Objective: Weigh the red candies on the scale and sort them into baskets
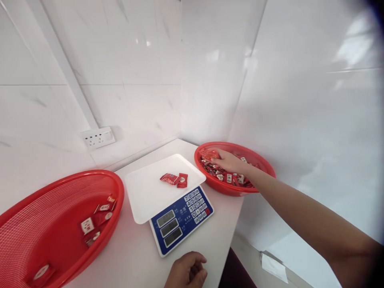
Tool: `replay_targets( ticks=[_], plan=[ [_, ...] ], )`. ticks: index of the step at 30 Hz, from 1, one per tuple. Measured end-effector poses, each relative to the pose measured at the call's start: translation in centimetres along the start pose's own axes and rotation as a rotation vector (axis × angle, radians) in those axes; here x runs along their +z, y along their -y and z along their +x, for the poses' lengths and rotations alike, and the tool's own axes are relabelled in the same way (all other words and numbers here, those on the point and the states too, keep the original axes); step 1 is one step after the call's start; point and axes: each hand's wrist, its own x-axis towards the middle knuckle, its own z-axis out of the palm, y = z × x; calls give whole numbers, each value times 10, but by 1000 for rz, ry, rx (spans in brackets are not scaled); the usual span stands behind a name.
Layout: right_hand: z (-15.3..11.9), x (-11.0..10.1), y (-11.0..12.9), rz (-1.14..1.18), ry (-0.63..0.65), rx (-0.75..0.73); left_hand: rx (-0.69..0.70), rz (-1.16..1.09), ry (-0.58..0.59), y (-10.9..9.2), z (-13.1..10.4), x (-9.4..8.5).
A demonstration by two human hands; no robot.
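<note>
My right hand (226,159) reaches into the red basket (267,166) at the right, its fingers closed on a red packet (210,154) above many small red and white packets. Near the bottom centre, my left hand (187,270) is over the table, fingers curled but apart, holding nothing. Between the hands stands a scale with a blue panel (183,220) and a white tray (144,196). Two red packets (182,180) lie on that tray, side by side.
A larger red basket (118,192) at the left holds several red packets. The white table (132,248) has its right edge beside the scale. White walls rise behind, with a socket (99,138). A white sheet (273,268) lies on the floor.
</note>
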Motion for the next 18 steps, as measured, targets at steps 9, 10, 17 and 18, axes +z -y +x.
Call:
replay_targets(
  ticks=[9,10,17,18],
  plan=[
    [19,82,68,-22,220,-208,-29,19,44,-19,-4,-5],
    [19,87,69,-53,298,-208,-32,6,35,-17,-4,-4],
    [7,107,78,-139,456,-219,-42,-10,5,-5,0,0],
    [6,111,82,-141,458,-224,-42,-5,7,-4,0,-1]
  ],
)
